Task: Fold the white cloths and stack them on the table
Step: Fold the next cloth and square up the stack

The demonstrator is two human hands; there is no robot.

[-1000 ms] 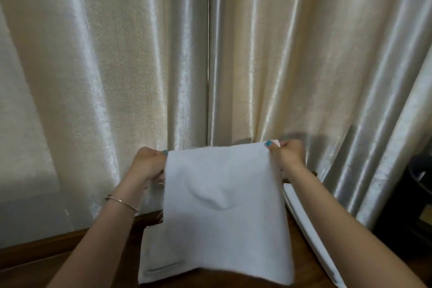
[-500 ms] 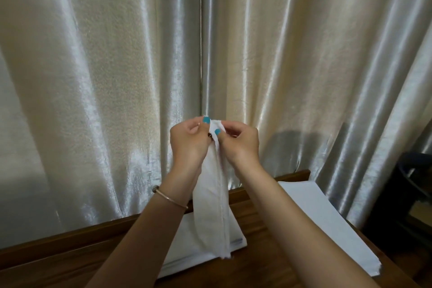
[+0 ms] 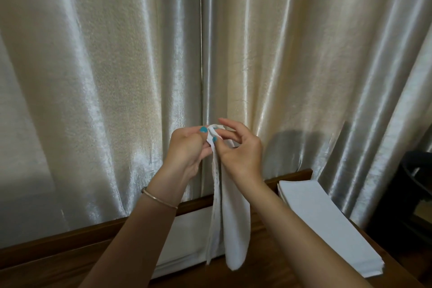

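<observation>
A white cloth hangs folded in half lengthwise in front of me, above the wooden table. My left hand and my right hand are pressed close together at its top, each pinching the upper corners between thumb and fingers. Two of my right hand's fingers stick out loosely. Beneath the hanging cloth lies a flat white stack of cloths, partly hidden by my left forearm. A second stack of white cloths lies on the right side of the table.
Shiny cream curtains hang close behind the table's raised back edge. A dark piece of furniture stands off the right side, beyond the table's right edge.
One second ago the cloth was held spread wide between my hands. They came together, folding it in half, and now hold it a little higher; my right fingers have loosened slightly.
</observation>
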